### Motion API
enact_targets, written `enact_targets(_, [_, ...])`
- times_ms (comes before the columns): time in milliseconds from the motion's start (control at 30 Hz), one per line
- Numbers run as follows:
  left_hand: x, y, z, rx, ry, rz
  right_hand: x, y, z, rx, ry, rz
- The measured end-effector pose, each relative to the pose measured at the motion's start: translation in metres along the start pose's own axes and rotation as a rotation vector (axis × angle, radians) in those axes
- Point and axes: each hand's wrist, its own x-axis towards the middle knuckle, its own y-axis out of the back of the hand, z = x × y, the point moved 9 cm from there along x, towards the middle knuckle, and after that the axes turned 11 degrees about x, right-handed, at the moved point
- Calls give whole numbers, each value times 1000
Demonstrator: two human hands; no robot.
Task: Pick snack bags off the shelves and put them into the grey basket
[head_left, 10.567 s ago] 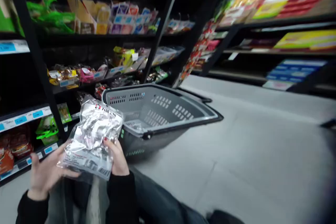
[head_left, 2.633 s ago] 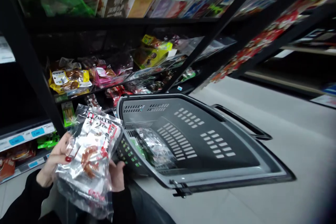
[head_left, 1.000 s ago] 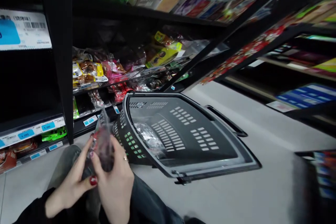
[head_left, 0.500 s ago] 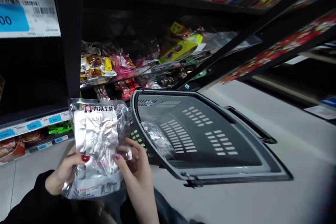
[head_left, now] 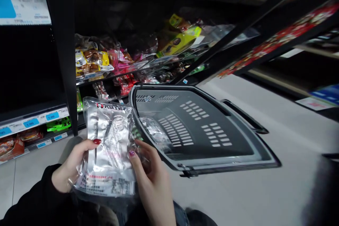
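Between my two hands is a sealed silver and clear plastic food packet point(head_left: 112, 148), with dark and red print at its top and a small printed block near the bottom. My left hand point(head_left: 72, 160) grips its left edge, thumb on the front. On the right edge, my right hand point(head_left: 152, 174) pinches it, thumb in front and fingers partly hidden behind. Just beyond the packet stands a grey shopping basket point(head_left: 222, 159) with slotted walls. A clear and silver packet point(head_left: 153, 130) lies inside the basket, at its left end.
Shelves ahead hold yellow snack packets point(head_left: 92, 60) and a yellow-green packet point(head_left: 180, 42). A dark shelf post point(head_left: 62, 53) rises at the left, beside price labels point(head_left: 31, 122). The basket's handle point(head_left: 246, 118) rests at its right side, above the pale floor point(head_left: 238, 197).
Both hands and the packet have moved slightly right in view, and the packet has tilted, so its bottom print shows more. The basket and shelves have shifted slightly up and left in view.
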Motion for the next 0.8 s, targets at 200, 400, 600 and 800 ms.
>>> enact_targets(200, [3,2,-6,-90,63,2,1,0,0,-38,-8,-4])
enact_targets(400, [4,7,-3,-102,32,42,1,-2,2,-36,-1,-8])
enact_targets(600, [6,8,0,-76,4,27,1,-5,2,-52,-23,-13])
enact_targets(800, [7,11,2,-41,-7,33,2,-7,2,-66,-21,-15])
